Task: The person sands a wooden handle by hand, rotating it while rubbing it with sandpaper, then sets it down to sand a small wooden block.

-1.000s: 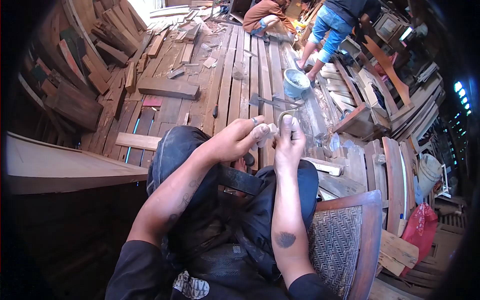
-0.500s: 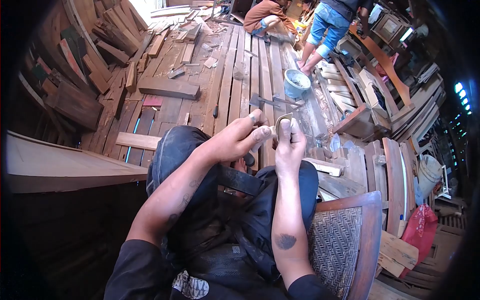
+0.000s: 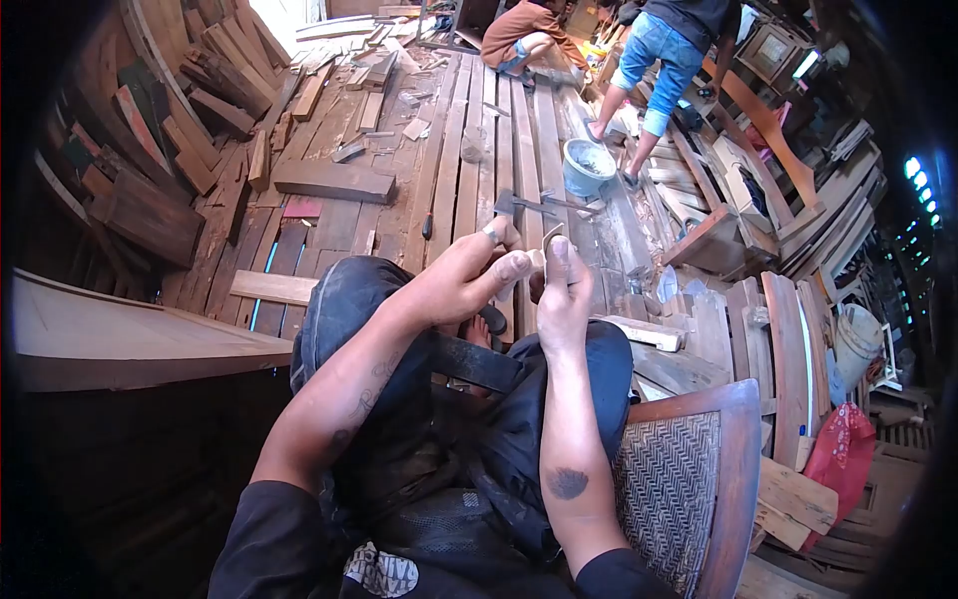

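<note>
Above my lap, my right hand (image 3: 567, 290) is closed on a thin, curved tan sheet (image 3: 552, 238), with the thumb pressed along it. My left hand (image 3: 477, 278) reaches in beside it, its fingers closed round a small pale piece (image 3: 537, 262) that lies between the two hands. Most of that piece is hidden by my fingers. Beyond my hands, a hammer-like tool (image 3: 521, 205) lies on the floor planks, and a dark-handled tool (image 3: 427, 227) rests further left.
A white bucket (image 3: 589, 168) stands ahead. One person (image 3: 521, 45) crouches at the back, and another person (image 3: 661, 60) stands beyond the bucket. A thick wooden block (image 3: 335, 182) lies front left. A woven chair (image 3: 671, 489) is at my right.
My right hand and the tan sheet have shifted slightly left and down. The standing person's legs have moved apart. The view has shifted slightly.
</note>
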The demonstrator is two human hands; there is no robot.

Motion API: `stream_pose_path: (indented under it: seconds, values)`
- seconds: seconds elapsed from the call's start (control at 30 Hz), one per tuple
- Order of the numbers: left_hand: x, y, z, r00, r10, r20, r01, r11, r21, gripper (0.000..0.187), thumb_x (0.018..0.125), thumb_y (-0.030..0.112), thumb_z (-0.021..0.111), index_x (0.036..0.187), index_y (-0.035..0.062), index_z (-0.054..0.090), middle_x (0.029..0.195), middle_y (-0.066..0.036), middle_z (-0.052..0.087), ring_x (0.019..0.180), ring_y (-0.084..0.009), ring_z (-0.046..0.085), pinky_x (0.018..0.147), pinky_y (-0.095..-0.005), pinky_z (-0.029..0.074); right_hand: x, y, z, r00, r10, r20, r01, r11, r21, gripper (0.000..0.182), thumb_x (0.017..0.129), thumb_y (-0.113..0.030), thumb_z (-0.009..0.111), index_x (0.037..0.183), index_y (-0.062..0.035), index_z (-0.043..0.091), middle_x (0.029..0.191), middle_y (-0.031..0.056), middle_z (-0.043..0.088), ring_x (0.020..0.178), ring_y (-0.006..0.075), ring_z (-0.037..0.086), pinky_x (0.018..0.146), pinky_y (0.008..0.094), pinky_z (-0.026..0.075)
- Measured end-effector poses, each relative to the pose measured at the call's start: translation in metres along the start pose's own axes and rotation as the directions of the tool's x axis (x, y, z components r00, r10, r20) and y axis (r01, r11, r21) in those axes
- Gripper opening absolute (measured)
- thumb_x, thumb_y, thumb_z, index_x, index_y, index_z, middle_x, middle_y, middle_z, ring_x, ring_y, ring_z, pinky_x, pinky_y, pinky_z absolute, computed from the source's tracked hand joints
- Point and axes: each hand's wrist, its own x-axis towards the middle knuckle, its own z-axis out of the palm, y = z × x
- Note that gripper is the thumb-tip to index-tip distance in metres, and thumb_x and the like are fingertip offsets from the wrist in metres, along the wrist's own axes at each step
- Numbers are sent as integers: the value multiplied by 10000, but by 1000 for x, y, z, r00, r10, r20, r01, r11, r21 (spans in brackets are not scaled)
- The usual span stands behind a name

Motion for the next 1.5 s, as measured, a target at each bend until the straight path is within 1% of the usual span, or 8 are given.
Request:
stream_pose_path:
  seconds: [0.1,0.2,0.33,0.43,0.6,0.7,0.83,1.5]
  values:
    - [-2,-1,0,1000,2,16,-2,1000,11,266,1090,274,534,1093,8,525,851,-34,544,814,-128,537,747,-316,475,1,-6,3,987,-160,2,160,987,-28,436,1119,-376,495,849,-47,590,736,-62,480,708,43,408,613,249,334]
    - [-4,4,-3,998,-57,-20,54,990,-128,264,1094,274,528,1085,10,523,848,-34,545,798,-109,538,722,-296,471,-5,-9,3,999,46,8,-45,998,-47,425,1121,-364,493,846,-56,594,722,-70,476,695,38,413,606,247,333]
    - [-3,0,-1,998,-31,48,32,999,-28,247,1100,257,521,1085,10,520,850,-26,546,799,-94,534,706,-288,463,-1,-10,9,990,-139,-25,139,990,3,417,1123,-353,487,843,-64,598,716,-80,463,677,31,406,588,244,319]
    - [-4,6,-3,998,-49,-46,43,990,-137,258,1097,265,529,1091,6,523,859,-27,556,812,-92,538,718,-287,464,-5,-7,4,999,28,16,-28,999,-31,417,1126,-345,482,838,-61,583,722,-74,468,690,35,417,603,242,331]
    - [-2,2,-2,1000,-7,23,7,999,31,268,1092,276,542,1086,9,529,915,-45,580,830,-102,554,734,-293,471,0,-13,8,991,-131,19,130,991,25,418,1124,-347,486,832,-63,578,734,-79,460,702,34,415,601,247,329]
    - [-5,10,-6,995,-81,-65,63,969,-239,268,1088,275,549,1086,7,534,915,-46,583,853,-112,572,764,-301,486,-4,-9,7,999,-37,35,39,998,-46,429,1124,-354,485,824,-58,564,734,-77,453,711,34,401,607,247,325]
    - [-3,0,1,999,33,29,-34,999,26,253,1095,268,533,1086,15,535,881,-33,561,809,-89,541,731,-285,470,1,-8,3,993,-114,0,114,993,-16,430,1122,-357,489,823,-59,568,729,-83,438,710,33,380,603,246,310]
    - [-8,7,-8,993,-116,-19,110,974,-197,288,1083,285,557,1119,2,524,917,-51,607,872,-111,584,784,-307,492,-7,-5,6,998,-33,48,36,998,-56,410,1125,-338,482,839,-61,578,750,-68,482,719,37,413,624,245,338]
